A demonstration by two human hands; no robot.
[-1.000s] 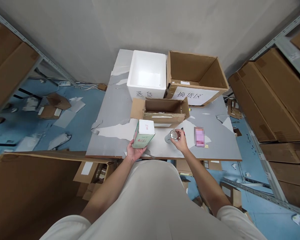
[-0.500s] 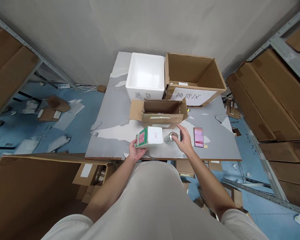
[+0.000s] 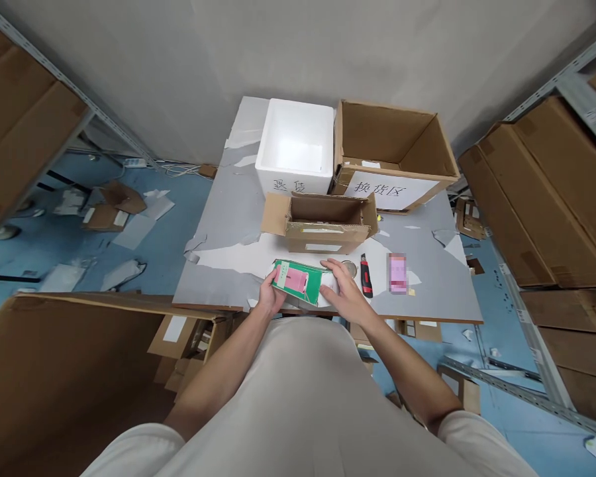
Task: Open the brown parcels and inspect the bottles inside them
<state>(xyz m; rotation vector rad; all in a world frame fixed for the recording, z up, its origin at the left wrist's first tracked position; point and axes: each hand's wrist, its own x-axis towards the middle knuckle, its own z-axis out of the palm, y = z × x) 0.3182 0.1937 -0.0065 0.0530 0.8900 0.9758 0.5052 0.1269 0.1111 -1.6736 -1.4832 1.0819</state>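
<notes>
My left hand point(image 3: 272, 295) is closed on the left end of a small green-and-white box point(image 3: 298, 281) with a pink picture on its face. My right hand point(image 3: 346, 290) grips the box's right end, thumb in front and fingers along the far edge. Just behind the right hand, a round silver-topped container point(image 3: 350, 267) is partly hidden. To its right lies a red-and-black utility knife point(image 3: 366, 278). Beyond the small box stands an open cardboard box point(image 3: 328, 237) with its left flap folded out; its contents are hard to make out.
A white foam box point(image 3: 294, 180) and a large open cardboard box point(image 3: 449, 173), both with handwritten labels, stand at the table's back. A phone point(image 3: 398, 273) lies right on the grey table point(image 3: 223, 212). Shelves with cartons point(image 3: 531, 199) rise at right. A big carton point(image 3: 79, 384) is at lower left.
The small box has turned, so its green face with the pink picture shows upward. My right hand has left the silver-topped container and moved left onto the box. The knife is uncovered.
</notes>
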